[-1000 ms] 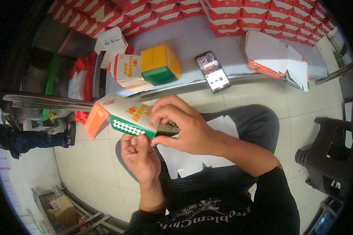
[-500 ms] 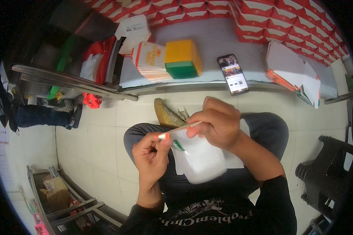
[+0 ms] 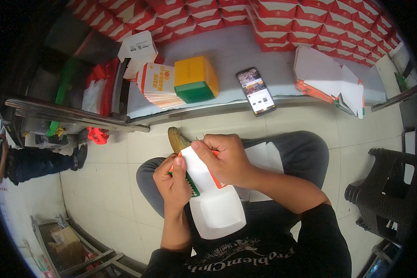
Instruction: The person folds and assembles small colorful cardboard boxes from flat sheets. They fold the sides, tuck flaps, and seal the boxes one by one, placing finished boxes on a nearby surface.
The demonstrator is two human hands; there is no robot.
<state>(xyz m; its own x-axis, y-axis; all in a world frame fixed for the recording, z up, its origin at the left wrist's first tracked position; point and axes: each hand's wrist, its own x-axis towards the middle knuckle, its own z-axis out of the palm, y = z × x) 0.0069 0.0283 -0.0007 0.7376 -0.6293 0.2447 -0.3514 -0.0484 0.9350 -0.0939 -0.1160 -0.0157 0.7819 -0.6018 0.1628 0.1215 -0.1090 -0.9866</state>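
Above my lap I hold a partly folded paperboard food box, white inside, with orange and green showing on its outer flaps. Its squared tray half hangs toward my body, and the other half rises between my hands. My left hand pinches the left flap, thumb on top. At the upper right corner, my right hand grips the same box with the thumb on the white inner face. Fingers behind the board are hidden. Flat white box blanks lie across my right thigh, partly behind my right forearm.
A grey low shelf carries stacked red-and-white boxes, nested cartons, a yellow-green box, a phone and more blanks. A dark stool stands right, a metal rack lower left. Another person's legs show left.
The box has turned so its white inside faces up, with its flaps raised. My right hand has come down and left onto its upper corner. The whole view has shifted slightly.
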